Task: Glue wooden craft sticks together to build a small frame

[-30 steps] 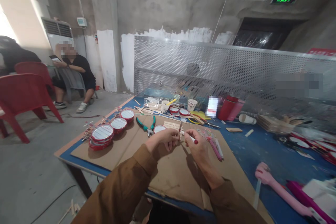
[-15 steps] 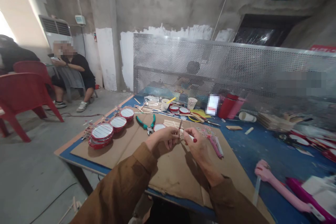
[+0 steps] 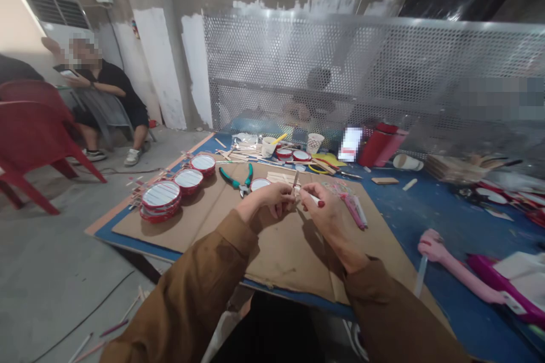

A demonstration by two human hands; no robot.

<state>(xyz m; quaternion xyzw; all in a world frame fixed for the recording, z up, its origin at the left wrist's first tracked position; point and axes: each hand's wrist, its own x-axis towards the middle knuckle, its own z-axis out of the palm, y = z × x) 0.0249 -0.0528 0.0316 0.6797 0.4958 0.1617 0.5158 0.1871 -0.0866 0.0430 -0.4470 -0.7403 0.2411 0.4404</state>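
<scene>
My left hand (image 3: pixel 272 198) is closed around a thin, flat stick (image 3: pixel 295 177) that stands up from the fingertips. Beside it, my right hand (image 3: pixel 326 212) grips a white, pen-shaped tool (image 3: pixel 315 199) with a dark red end, its tip close to the stick. Fingers hide where the two meet. Behind my left hand lies a small round drum (image 3: pixel 260 184) with a white face. Pliers with green handles (image 3: pixel 235 182) rest open to its left. Light wooden sticks (image 3: pixel 281 177) lie just beyond my hands on a cardboard sheet (image 3: pixel 285 261).
Red-rimmed drums (image 3: pixel 160 197) stand along the cardboard's left side, some stacked. At the back are paper cups (image 3: pixel 315 142), a phone (image 3: pixel 350 144) and a red bottle (image 3: pixel 377 144) before a perforated metal panel (image 3: pixel 272 74). A pink hammer-shaped thing (image 3: pixel 460 272) lies right. One person (image 3: pixel 113 79) sits far left.
The view has tilted down and shifted slightly, so the whole scene sits higher. Both hands keep their hold, the stick and white tool staying close together.
</scene>
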